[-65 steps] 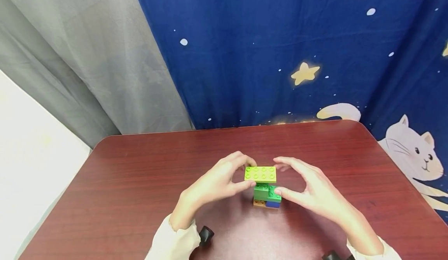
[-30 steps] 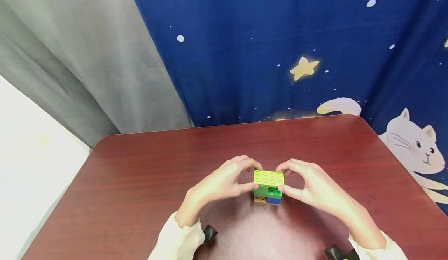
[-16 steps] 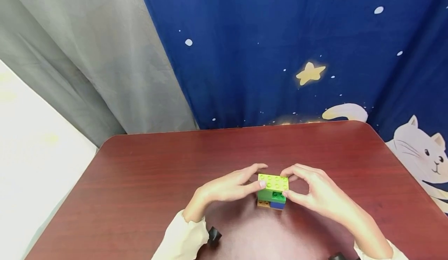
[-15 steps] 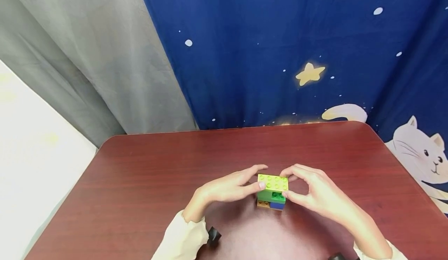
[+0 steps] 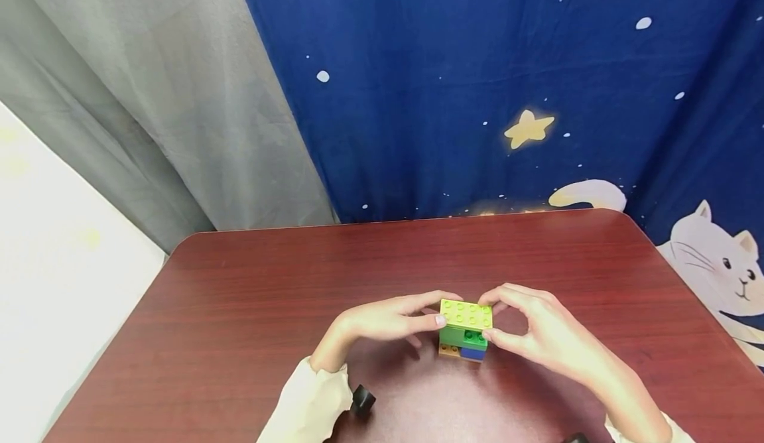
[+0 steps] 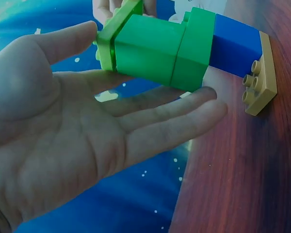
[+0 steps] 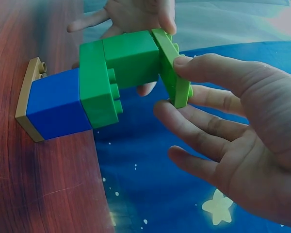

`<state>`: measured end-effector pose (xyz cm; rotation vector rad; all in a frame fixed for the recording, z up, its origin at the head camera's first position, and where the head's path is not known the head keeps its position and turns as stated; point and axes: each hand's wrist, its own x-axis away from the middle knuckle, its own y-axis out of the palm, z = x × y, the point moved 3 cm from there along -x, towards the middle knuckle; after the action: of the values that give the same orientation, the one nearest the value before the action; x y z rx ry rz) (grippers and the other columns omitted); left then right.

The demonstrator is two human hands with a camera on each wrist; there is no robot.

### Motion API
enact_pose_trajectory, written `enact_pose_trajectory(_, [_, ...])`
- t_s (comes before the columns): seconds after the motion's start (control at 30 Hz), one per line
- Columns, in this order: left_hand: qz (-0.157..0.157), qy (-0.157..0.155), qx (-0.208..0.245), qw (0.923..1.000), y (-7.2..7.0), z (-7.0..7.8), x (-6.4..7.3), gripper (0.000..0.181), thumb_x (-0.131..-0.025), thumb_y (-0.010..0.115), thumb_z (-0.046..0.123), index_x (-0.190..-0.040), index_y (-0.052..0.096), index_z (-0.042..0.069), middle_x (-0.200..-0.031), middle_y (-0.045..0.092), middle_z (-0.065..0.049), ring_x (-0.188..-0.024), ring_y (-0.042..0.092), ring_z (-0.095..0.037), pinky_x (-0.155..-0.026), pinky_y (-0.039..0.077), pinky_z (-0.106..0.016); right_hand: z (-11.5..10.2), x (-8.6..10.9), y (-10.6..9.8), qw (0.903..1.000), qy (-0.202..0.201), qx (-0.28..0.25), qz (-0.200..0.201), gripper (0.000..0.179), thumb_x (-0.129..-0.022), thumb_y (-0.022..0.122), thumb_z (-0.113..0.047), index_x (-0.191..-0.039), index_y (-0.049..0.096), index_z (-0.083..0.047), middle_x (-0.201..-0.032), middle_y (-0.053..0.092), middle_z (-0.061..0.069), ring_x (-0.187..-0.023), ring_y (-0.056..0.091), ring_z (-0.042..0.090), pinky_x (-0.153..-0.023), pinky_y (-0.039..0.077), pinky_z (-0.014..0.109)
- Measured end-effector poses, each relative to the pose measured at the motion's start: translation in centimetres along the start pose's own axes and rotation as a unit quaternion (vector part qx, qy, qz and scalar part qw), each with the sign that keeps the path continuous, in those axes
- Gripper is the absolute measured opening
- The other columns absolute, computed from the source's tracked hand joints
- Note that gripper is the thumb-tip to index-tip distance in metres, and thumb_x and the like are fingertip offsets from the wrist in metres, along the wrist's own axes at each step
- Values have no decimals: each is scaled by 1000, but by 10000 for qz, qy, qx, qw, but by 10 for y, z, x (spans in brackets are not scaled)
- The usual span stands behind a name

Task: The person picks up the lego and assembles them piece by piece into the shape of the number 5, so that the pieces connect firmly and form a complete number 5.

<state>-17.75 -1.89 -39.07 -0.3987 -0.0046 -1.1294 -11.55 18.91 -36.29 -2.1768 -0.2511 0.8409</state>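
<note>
A short tower of toy building bricks stands on the table. Its base is a tan plate (image 6: 266, 73), then a blue brick (image 7: 56, 103), a green brick (image 7: 94, 80) and a second green brick (image 6: 148, 46) set to the left. Across the top lies a lime-green plate (image 5: 466, 314), its studs up and its right end jutting past the upper green brick. My right hand (image 5: 546, 323) pinches that right end between thumb and fingers. My left hand (image 5: 384, 320) is at the other end, thumb tip at the plate's edge, the other fingers stretched out straight beside the tower.
The reddish-brown wooden table (image 5: 268, 297) extends around the tower, with its far edge below a blue star-and-cat curtain (image 5: 447, 98). A grey curtain (image 5: 149, 98) hangs at the back left. Black wrist gear (image 5: 362, 401) shows by the left sleeve.
The lime-green plate has moved right and down onto the upper green brick. My right hand has come to pinch its right end; my left fingers have loosened from it and straightened.
</note>
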Motion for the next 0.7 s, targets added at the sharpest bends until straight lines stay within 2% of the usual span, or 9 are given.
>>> enact_pose_trajectory(0.17, [-187,-31,411,9990,-1,-3,0,37,-99,44,27,-136,41,25,-123,49,3,-102,55,-16,-72,52,-43,-1,0,0,10000,-33,0,3,37,-68,80,-13,-101,63,-17,-92,61,-17,-78,60,1,-73,45,21])
enact_pose_trajectory(0.33, [-257,74,354,9990,-2,-4,-2,39,-99,45,25,-137,40,19,-123,50,2,-103,57,-25,-76,51,-41,0,1,-2,10000,-70,19,64,38,-68,80,-12,-101,63,-16,-93,61,-16,-79,60,1,-74,43,19])
enact_pose_trajectory(0.43, [-303,111,331,9989,-2,-5,-4,40,-99,45,24,-138,39,16,-120,53,0,-102,58,-21,-78,51,-40,0,1,-3,9999,-63,33,90,38,-67,80,-13,-100,63,-17,-93,60,-16,-79,60,2,-73,44,19])
enact_pose_trajectory(0.57, [-373,32,569,9977,-2,-8,-4,39,-98,46,21,-136,40,12,-117,55,-2,-103,57,-14,-78,50,-42,0,1,-2,10000,-12,22,23,38,-68,81,-13,-101,63,-17,-93,60,-16,-78,60,2,-74,43,17])
enact_pose_trajectory(0.7, [-428,-9,762,9962,-2,-10,-3,37,-98,46,18,-134,41,8,-114,57,-5,-103,57,-15,-79,50,-44,1,0,0,10000,39,29,-11,38,-68,81,-15,-101,63,-18,-92,60,-17,-77,60,3,-74,43,16])
